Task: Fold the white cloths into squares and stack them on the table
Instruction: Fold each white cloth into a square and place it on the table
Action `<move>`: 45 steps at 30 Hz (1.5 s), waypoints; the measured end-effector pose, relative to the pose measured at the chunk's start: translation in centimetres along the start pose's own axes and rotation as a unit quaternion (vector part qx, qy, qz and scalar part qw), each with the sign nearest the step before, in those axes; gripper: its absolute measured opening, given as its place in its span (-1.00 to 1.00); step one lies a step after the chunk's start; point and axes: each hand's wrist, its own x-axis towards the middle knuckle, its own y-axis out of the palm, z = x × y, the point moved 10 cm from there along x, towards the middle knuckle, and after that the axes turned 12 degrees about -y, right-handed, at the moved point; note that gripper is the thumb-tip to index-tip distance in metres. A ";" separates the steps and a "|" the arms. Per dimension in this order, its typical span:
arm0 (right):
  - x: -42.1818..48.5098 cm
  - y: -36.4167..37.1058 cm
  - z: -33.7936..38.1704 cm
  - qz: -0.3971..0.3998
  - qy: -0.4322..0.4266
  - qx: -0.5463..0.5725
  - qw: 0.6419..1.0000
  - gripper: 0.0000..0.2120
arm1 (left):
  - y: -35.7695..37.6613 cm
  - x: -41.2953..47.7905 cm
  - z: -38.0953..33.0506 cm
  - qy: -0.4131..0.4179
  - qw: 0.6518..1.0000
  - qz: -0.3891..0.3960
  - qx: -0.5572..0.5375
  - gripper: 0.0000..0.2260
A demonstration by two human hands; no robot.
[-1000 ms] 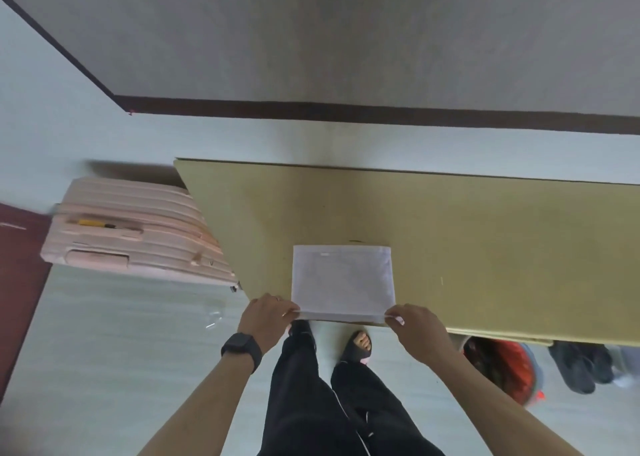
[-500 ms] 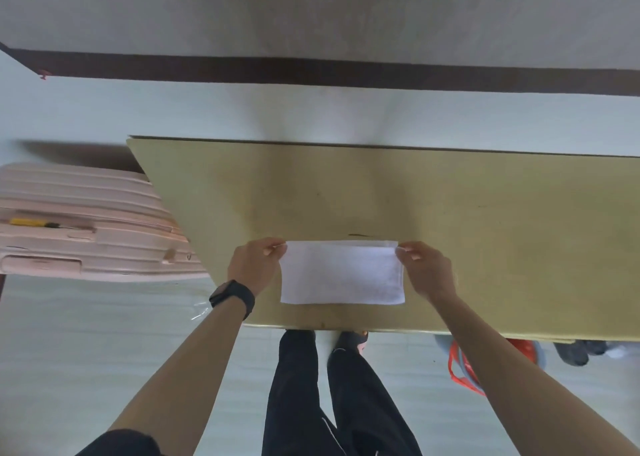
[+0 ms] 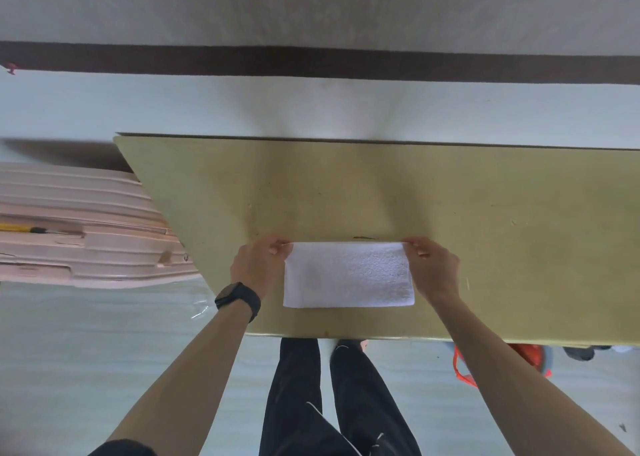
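Note:
A white cloth [image 3: 348, 275] lies folded in half as a wide rectangle near the front edge of the yellow-green table [image 3: 485, 230]. My left hand [image 3: 258, 265] pinches its far left corner, with a black watch on that wrist. My right hand [image 3: 433, 266] pinches its far right corner. Both hands hold the folded-over edge down at the far side of the cloth. No other cloth is in view.
A pink ribbed suitcase [image 3: 69, 227] lies on the floor left of the table. A red-orange object [image 3: 533, 355] and dark shoes [image 3: 581, 351] sit under the table's right front edge. My legs stand at the table front.
Both hands carried the cloth's near edge away from me and over onto its far edge, halving the cloth. In the last half second the hands hardly moved.

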 end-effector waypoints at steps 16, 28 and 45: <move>0.0 1.6 3.0 -0.017 -0.201 -0.179 0.963 -0.81 | 1.5 -2.5 -7.0 0.225 0.948 -0.115 0.195 -0.78; 1.4 4.3 4.2 0.083 -0.251 -0.211 0.941 -0.91 | 4.3 -1.8 -9.5 0.241 0.957 -0.051 0.155 -0.86; -3.7 4.1 5.5 -0.037 -0.323 -0.239 0.915 -0.73 | 5.8 -7.2 -8.9 0.326 0.910 -0.187 0.175 -0.77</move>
